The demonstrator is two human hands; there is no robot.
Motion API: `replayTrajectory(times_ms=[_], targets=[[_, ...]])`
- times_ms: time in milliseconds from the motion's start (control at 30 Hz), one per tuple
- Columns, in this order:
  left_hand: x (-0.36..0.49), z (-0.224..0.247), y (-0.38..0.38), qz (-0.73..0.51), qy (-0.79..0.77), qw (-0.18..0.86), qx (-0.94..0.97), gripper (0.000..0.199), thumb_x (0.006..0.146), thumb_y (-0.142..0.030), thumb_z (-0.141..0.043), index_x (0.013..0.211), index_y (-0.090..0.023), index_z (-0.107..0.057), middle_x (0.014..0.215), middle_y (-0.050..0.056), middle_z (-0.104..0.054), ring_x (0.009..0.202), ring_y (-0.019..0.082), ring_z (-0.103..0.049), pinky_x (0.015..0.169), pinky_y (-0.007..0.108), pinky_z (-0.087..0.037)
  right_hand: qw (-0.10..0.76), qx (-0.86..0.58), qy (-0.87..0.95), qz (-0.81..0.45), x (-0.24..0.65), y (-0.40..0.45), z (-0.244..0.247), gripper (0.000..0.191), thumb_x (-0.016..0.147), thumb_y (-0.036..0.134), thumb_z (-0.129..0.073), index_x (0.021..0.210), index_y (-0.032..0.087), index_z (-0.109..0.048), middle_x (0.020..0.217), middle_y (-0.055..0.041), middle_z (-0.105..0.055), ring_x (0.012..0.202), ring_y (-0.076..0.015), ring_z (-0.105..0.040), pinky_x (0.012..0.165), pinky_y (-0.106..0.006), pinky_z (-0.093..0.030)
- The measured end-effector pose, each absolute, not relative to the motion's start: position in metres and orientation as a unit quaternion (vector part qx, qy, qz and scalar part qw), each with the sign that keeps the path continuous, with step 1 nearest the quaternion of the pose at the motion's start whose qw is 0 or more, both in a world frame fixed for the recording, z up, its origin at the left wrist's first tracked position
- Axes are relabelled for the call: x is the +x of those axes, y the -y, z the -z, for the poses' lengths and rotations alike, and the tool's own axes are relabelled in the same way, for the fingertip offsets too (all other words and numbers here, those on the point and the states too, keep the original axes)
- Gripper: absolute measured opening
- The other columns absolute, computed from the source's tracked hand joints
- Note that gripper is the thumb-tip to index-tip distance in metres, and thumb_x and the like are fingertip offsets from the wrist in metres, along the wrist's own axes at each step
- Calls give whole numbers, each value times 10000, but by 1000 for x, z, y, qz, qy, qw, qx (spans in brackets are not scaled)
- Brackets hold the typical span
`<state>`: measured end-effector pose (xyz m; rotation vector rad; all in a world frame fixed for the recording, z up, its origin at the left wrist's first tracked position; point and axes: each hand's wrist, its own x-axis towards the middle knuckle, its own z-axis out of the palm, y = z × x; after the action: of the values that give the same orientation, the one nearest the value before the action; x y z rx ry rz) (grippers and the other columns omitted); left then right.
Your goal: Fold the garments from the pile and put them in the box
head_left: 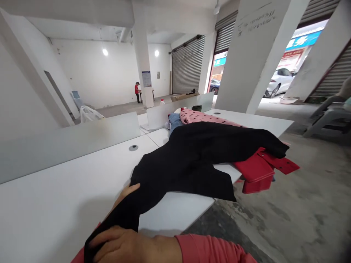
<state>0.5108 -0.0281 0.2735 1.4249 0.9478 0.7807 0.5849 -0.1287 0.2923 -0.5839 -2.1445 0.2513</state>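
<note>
A black garment (186,153) stretches across the white table, with two sleeve-like or leg-like parts pointing right. One of these ends over the table's front edge, the other on red cloth. My left hand (133,189) has its thumb over the garment's left edge; its other fingers are hidden beneath the fabric. Closer to me, my right hand (117,243) curls its fingers over the near end of the same garment. Behind it lie a pink garment with dark marks (197,116) and blue denim-like cloth (175,122). Red cloth with dark snaps (255,170) hangs off the table edge.
The white table (68,193) has a low frosted divider (109,128) and a cable hole (133,148). A dark green container (196,108) stands behind the clothes. A pillar (241,54), grey stools (326,117) and a distant person in red (137,92) are beyond.
</note>
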Motion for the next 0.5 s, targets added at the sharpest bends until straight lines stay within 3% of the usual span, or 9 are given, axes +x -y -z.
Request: replayTrajectory(times_ms=[167,300,367,500], targets=[[521,-289,53,-292,-371,636,610,549,639,-271,-567,1165,-144,-477,997,50,-626,914,238,-574,824,342,-444,464,-260,810,-249,621,151,-302,241,864,312,-376,833,209,-591,863,15,-606,866,-78,-562,785,-180,-446],[532,-289,88,-268,-297,584,707,415,728,-220,-472,1138,-162,-498,1076,54,-586,958,202,-540,876,318,-411,575,-455,642,-224,663,154,-296,202,849,278,-406,906,164,-562,871,-47,-598,814,-114,-561,719,-217,-466],[541,-284,105,-239,-244,539,770,375,753,-166,-407,1113,-171,-514,1095,52,-572,982,186,-525,901,308,-393,545,-561,594,-189,679,155,-289,284,799,346,-476,1006,159,-537,976,-79,-579,892,-162,-546,733,-271,-470],[562,-266,129,-132,-163,407,889,358,709,-57,-364,994,-138,-565,952,95,-613,873,205,-568,797,309,-450,378,-669,610,-197,697,167,-278,647,664,473,-587,1191,123,-456,1207,-149,-467,1106,-282,-434,916,-438,-367]])
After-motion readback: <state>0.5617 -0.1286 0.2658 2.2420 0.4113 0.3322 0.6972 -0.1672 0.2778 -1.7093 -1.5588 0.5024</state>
